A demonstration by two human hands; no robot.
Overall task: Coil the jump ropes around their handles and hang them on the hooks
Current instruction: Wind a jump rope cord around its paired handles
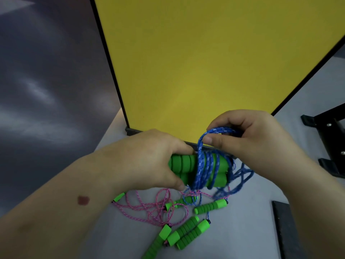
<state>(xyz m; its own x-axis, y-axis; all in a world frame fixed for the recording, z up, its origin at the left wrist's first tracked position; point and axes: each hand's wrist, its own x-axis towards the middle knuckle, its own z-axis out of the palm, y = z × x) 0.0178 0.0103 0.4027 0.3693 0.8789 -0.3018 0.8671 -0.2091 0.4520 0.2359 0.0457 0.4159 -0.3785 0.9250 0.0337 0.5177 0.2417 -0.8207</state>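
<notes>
Green ribbed foam handles (pixel 186 166), paired side by side, are gripped in the left hand (pixel 149 159) above the grey tabletop (pixel 248 230). Blue braided rope (pixel 204 165) encircles them in several turns; the right hand (pixel 248 135) pinches a loop of it between thumb and curled fingers. Pink braided rope (pixel 149 206) and loose green handles (pixel 211 206) lie on the tabletop below, before a yellow panel (pixel 205 62).

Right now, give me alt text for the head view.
The left hand grips two green handles while the right hand winds blue rope around them. Below, a loose pink rope and more green handles lie on the grey surface.
</notes>
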